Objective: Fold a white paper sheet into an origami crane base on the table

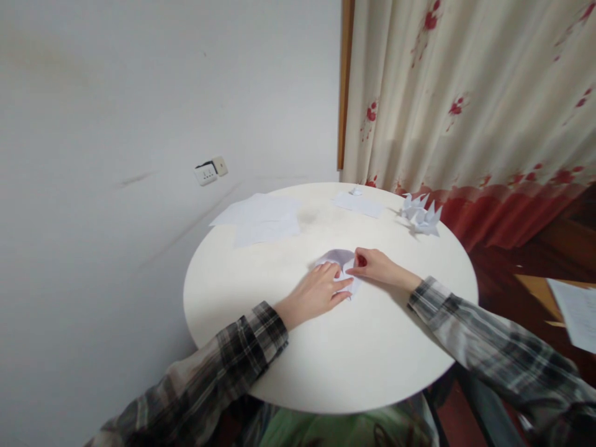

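Observation:
A partly folded piece of white paper (340, 256) lies near the middle of the round white table (335, 366). My left hand (319, 290) rests palm down over its left and near part, fingers spread and pointing right. At the paper's right side my right hand (371, 266) has its thumb and fingers pinched on the edge. The paper's far part is raised in a curve, while the hands cover much of the rest.
Loose white sheets (265, 217) lie at the table's far left. Another sheet (358, 204) with a small folded piece (356, 190) is at the back. Several folded paper shapes (421, 215) stand at the right rear, near a curtain (447, 105).

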The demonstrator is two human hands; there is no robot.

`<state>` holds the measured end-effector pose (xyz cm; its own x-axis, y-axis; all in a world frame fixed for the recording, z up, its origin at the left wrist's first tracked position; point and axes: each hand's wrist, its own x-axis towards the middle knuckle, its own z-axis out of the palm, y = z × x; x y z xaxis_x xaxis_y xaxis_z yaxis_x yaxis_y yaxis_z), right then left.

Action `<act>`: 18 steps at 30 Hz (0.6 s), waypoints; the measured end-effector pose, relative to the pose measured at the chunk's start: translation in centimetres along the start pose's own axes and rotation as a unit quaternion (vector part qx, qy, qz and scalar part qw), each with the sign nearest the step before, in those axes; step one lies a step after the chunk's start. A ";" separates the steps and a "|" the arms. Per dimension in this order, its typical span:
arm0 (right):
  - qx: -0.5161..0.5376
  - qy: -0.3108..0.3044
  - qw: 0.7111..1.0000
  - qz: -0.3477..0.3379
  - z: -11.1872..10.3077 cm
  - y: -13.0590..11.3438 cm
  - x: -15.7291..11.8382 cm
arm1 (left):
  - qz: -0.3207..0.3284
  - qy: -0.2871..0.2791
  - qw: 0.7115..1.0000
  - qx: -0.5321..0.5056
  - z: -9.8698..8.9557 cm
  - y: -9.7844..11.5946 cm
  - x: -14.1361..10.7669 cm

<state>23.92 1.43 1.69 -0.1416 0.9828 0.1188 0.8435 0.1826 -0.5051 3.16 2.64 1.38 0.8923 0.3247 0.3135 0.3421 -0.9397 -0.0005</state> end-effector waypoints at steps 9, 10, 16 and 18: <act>-0.045 0.000 0.999 0.015 0.3 -0.4 -0.2 | 0.038 0.002 0.999 0.010 -0.4 0.4 -0.8; -0.048 -0.001 0.999 0.017 0.2 -0.5 -0.2 | 0.043 -0.001 0.999 0.008 -0.6 0.5 -1.0; -0.054 -0.006 0.998 0.015 0.1 -0.8 -0.3 | 0.056 -0.015 0.998 -0.001 -1.1 1.4 -1.6; -0.053 -0.007 0.998 0.018 0.0 -0.9 -0.3 | 0.064 -0.015 0.998 -0.004 -1.1 1.7 -1.7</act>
<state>23.18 0.97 2.06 -0.1172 0.9890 0.0907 0.8982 0.1445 -0.4152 1.85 0.40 1.92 0.9373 0.2041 0.2824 0.2219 -0.9746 -0.0319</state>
